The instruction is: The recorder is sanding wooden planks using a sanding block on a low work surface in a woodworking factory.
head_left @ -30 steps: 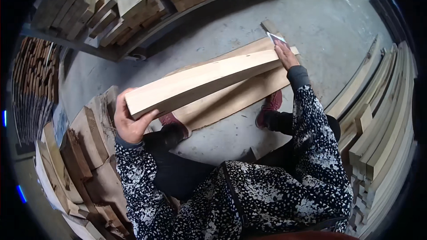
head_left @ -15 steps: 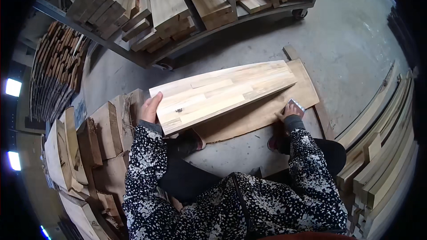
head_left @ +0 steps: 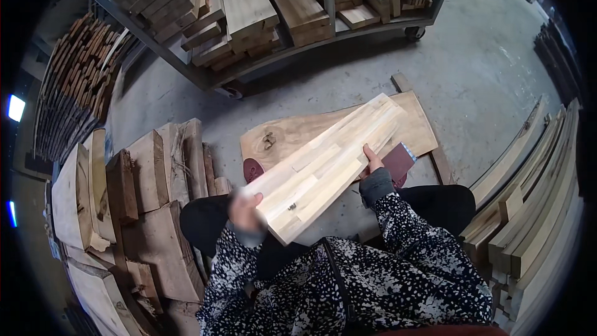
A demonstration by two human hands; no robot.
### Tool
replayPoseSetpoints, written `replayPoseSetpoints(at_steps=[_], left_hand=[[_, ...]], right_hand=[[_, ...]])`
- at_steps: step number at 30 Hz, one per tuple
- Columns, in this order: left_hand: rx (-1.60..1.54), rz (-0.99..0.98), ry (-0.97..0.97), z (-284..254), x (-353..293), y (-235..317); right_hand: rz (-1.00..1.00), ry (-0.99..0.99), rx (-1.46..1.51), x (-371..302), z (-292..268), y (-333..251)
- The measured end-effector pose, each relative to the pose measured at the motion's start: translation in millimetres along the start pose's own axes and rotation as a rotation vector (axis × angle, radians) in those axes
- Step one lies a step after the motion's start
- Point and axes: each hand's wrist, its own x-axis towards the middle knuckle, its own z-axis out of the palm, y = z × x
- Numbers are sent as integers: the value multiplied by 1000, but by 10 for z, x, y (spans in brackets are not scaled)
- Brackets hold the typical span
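A pale board (head_left: 329, 165) of glued strips, with a small dark knot near its near end, slants across my lap. My left hand (head_left: 245, 213), partly blurred, grips its near left corner. On the right long edge, my right hand (head_left: 373, 160) holds the board with the thumb on top; its other fingers are hidden. Just right of that hand is a dark red sheet (head_left: 398, 158) with a blue-and-white edge, resembling sandpaper. A wider brown wood slab (head_left: 283, 130) with a dark knot lies beneath the board.
A wheeled metal rack (head_left: 273, 56) loaded with boards stands ahead. Rough wood slabs (head_left: 143, 168) are stacked close on my left, long planks (head_left: 528, 211) on my right. Dark strips of wood (head_left: 78, 81) are piled at the far left. A wooden bar (head_left: 443, 165) supports the slab.
The board has turned and its near end has come down toward my lap. My right hand has left the dark red sheet and taken hold of the board's edge; my left hand moved nearer.
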Motion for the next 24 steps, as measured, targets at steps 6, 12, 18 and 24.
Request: replayPoseSetpoints(at_steps=[6, 12, 18, 24], left_hand=[[-261, 36, 17, -25, -806, -224], [-291, -117, -119, -161, -875, -336], [-303, -248, -291, 87, -575, -526], [-358, -224, -281, 692, -144, -486]], right_hand=[[-28, -214, -75, -108, 358, -173], [-252, -522, -251, -155, 1225, -475], [-203, -600, -390, 121, 1689, -702], [-161, -580, -516, 870, 1830, -916]])
